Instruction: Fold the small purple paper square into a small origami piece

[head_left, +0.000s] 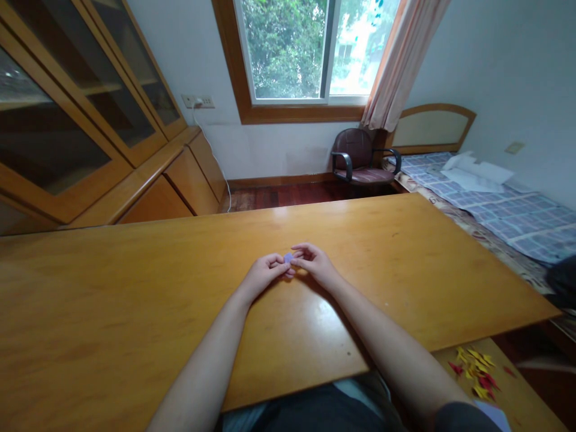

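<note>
A small piece of purple paper [288, 257], seemingly folded, is held just above the middle of the wooden table [135, 300]. My left hand [266, 270] pinches its left side between thumb and fingers. From the right, my right hand [315, 264] has its thumb and bent fingers closed at the paper's other edge, with the index finger raised a little. The fingers partly cover the paper, so its exact shape is too small to make out.
Several yellow [477, 363] and red folded paper pieces [488, 381] lie on a lower surface at the right, beside a pale sheet [492, 414]. Beyond the table are a maroon armchair [360, 156], a bed [508, 204] and a glass-door cabinet [90, 156].
</note>
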`<state>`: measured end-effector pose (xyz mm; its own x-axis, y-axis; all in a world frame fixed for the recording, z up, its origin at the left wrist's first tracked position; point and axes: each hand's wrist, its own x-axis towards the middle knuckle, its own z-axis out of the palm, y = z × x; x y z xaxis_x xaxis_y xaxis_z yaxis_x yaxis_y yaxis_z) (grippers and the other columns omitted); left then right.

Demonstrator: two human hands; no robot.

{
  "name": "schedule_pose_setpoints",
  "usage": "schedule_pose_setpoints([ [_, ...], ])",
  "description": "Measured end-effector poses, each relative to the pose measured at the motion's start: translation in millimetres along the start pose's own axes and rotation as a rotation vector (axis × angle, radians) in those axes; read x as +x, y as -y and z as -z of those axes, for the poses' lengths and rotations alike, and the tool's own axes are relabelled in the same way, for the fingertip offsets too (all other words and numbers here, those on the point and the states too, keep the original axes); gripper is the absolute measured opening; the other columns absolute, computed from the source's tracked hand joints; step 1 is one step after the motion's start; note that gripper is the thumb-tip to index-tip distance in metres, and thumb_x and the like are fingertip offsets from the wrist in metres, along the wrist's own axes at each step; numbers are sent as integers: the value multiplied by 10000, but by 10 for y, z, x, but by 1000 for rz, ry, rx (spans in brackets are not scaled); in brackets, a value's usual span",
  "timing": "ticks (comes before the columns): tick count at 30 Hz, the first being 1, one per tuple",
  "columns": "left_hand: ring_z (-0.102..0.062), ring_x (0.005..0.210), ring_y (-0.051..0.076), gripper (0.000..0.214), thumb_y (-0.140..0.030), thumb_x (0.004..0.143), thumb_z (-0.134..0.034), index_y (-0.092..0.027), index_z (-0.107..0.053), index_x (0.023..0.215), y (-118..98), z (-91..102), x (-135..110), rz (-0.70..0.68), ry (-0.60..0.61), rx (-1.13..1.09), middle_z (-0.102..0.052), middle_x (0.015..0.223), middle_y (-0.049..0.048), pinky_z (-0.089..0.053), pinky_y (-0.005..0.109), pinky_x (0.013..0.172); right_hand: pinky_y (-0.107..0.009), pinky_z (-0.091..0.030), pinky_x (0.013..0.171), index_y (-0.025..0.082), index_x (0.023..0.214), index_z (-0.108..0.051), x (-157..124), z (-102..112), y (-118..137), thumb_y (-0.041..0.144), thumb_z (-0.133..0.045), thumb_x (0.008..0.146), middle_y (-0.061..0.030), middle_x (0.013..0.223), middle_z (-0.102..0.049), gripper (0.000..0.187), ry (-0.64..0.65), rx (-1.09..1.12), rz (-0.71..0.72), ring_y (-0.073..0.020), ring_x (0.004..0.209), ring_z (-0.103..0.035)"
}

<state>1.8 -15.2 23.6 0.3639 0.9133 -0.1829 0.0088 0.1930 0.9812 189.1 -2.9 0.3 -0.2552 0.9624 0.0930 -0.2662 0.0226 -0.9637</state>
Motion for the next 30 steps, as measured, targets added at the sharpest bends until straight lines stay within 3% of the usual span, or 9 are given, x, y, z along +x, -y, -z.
schedule_pose_setpoints([
  [30,-721,760,216,349,-468,731,-765,-157,-614,772,-7,-37,14,-19,16,119,-760,807,82,-532,327,768,-295,-500,728,179,951,-666,-9,-34,32,349,-827,676,-3,798,-699,361,-1,-23,-36,-134,708,-644],
])
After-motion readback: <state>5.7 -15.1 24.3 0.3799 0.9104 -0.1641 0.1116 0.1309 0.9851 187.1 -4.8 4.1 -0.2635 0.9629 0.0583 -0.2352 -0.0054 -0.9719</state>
